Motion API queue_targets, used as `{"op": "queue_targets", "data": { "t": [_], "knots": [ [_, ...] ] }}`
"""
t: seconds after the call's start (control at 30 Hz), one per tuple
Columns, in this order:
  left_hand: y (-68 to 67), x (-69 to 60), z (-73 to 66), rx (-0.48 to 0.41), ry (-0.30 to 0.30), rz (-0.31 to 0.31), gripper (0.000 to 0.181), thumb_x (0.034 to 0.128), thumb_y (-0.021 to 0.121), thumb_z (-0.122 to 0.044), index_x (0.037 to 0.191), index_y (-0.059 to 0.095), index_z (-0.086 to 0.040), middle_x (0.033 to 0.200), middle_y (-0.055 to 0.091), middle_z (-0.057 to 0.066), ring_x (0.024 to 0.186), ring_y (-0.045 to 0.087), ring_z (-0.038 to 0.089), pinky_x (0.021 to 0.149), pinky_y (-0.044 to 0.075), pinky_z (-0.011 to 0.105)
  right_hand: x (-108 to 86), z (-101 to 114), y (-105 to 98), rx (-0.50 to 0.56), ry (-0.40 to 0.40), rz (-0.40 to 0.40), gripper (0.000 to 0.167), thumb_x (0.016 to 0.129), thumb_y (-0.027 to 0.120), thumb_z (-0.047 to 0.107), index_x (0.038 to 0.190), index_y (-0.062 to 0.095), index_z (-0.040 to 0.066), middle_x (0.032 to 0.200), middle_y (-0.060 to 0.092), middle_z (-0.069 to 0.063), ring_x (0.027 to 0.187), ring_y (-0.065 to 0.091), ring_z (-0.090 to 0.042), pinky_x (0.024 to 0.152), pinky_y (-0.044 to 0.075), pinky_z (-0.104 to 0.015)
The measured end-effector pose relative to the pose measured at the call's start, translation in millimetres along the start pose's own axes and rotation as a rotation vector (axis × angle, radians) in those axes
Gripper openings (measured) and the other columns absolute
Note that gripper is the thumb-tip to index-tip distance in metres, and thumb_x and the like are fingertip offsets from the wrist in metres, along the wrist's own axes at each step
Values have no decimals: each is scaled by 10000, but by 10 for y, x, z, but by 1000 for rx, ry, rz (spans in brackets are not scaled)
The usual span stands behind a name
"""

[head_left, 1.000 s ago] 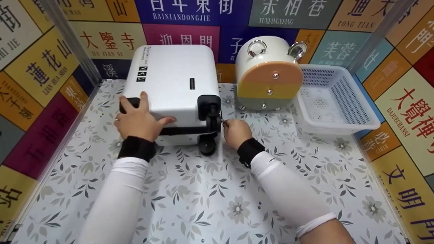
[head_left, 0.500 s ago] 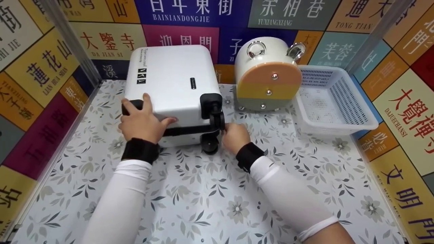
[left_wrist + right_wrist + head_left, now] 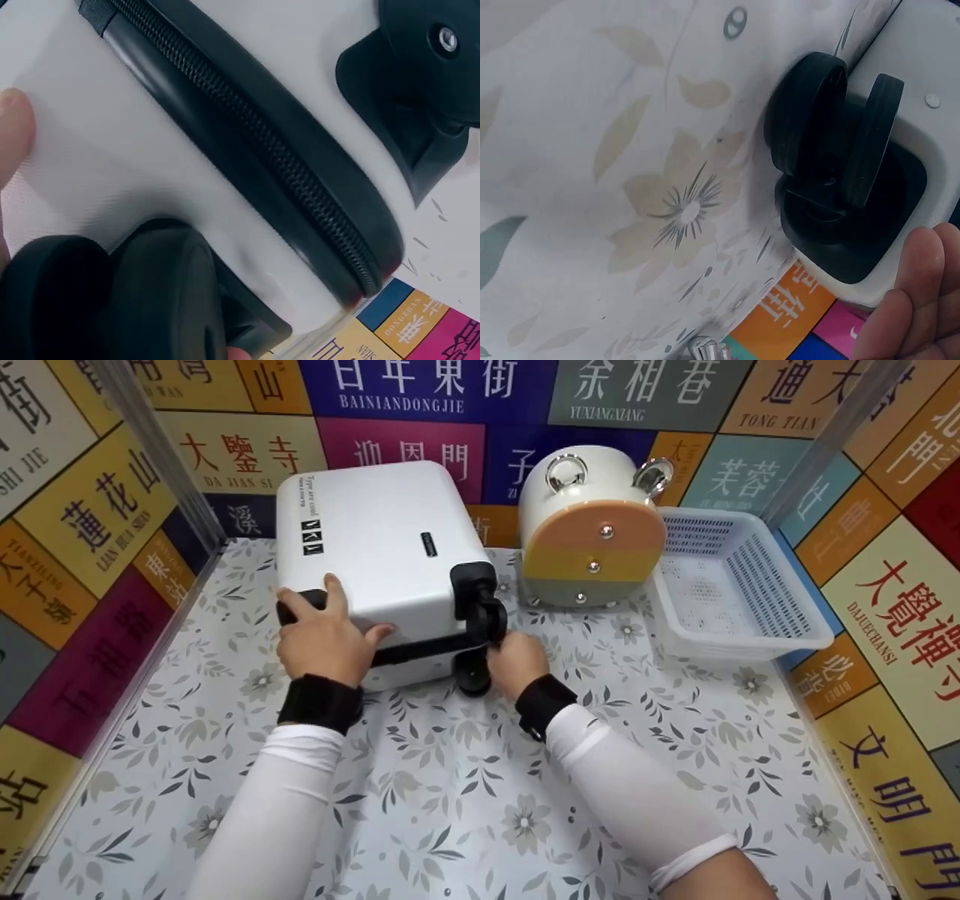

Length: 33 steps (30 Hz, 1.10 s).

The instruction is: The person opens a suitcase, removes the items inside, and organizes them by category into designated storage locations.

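A small white suitcase (image 3: 382,532) lies on its broad side, its wheeled end toward me. My left hand (image 3: 326,641) rests spread over its near left corner, fingers across the black corner guard and thumb on the end face. By the near right wheels, my right hand (image 3: 517,664) has curled fingers at the black zipper band (image 3: 424,649). It appears to pinch the zipper pull, which is hidden now. In the left wrist view the zipper (image 3: 262,142) runs between two wheel mounts. The right wrist view shows a double wheel (image 3: 840,135) beside the curled fingers (image 3: 919,274).
Right of the suitcase stands a white rounded drawer box (image 3: 592,532) with a striped front and silver ears. A white plastic basket (image 3: 750,645) is further right. Lettered panels (image 3: 420,390) wall in the floral-patterned table (image 3: 480,810).
The suitcase has turned slightly, its near right corner shifting right, with my left hand moving along. My right hand has moved a little toward me, from the wheel's side to below it.
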State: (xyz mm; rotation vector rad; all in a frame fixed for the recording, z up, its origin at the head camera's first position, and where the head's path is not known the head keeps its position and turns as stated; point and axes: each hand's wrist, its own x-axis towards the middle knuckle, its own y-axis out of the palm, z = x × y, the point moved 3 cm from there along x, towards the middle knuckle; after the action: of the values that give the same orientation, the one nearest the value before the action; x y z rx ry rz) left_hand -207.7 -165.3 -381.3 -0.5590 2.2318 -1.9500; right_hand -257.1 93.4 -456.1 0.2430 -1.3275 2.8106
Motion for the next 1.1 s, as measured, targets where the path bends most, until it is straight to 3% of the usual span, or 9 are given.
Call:
{"op": "queue_targets", "data": {
  "t": [0.17, 0.33, 0.5, 0.67, 0.83, 0.97, 1.1],
  "knots": [
    [1, -43, -56, -6, -8, -13, 1118, 872, 591, -824, 1698, 177, -194, 1588, 163, 499, 804, 685, 521, 644, 610, 546, 13, -14, -1, 25, 41, -16, 249, 943, 657, 158, 765, 734, 2, 863, 778, -223, 811, 738, -413, 740, 573, -547],
    [9, -51, -85, -18, -20, -6, 1108, 880, 593, -814, 1700, 170, -201, 1599, 150, 495, 828, 684, 530, 663, 612, 562, -28, 14, 25, 3, 18, -45, 286, 954, 638, 145, 725, 721, -6, 817, 770, -217, 781, 732, -429, 717, 568, -556],
    [-4, -76, -115, -25, -40, -12, 1106, 875, 620, -798, 1698, 183, -202, 1599, 160, 494, 847, 683, 528, 679, 615, 556, -69, 102, 108, -20, -95, -7, 284, 994, 607, 154, 792, 752, 15, 831, 777, -197, 785, 746, -409, 719, 574, -556],
    [-42, -140, -144, -62, 4, -13, 1045, 917, 610, -754, 1689, 220, -168, 1575, 209, 503, 835, 693, 524, 688, 617, 555, -74, 152, 163, -61, -177, 12, 268, 1014, 593, 155, 854, 772, 35, 847, 786, -187, 796, 758, -420, 737, 583, -571],
    [-134, -244, -75, -123, 90, -13, 908, 994, 563, -673, 1662, 307, -115, 1507, 301, 513, 767, 689, 493, 677, 599, 585, -31, 127, 141, -64, -160, 11, 288, 1025, 584, 162, 838, 757, 28, 870, 786, -197, 826, 755, -427, 761, 581, -565],
    [-180, -321, -92, -156, 147, 6, 815, 1046, 529, -584, 1648, 326, -75, 1456, 342, 507, 703, 687, 459, 611, 594, 555, 24, 87, 101, -57, -110, 30, 278, 1042, 576, 185, 978, 799, 33, 999, 805, -177, 924, 765, -398, 837, 592, -542],
    [-172, -397, -201, -169, 142, 28, 786, 1069, 508, -528, 1661, 280, -64, 1497, 297, 507, 748, 708, 490, 605, 617, 548, 85, 39, 61, -36, -48, 49, 285, 1052, 564, 190, 1156, 797, 65, 1126, 802, -139, 1019, 767, -344, 908, 599, -499]
  ]
}}
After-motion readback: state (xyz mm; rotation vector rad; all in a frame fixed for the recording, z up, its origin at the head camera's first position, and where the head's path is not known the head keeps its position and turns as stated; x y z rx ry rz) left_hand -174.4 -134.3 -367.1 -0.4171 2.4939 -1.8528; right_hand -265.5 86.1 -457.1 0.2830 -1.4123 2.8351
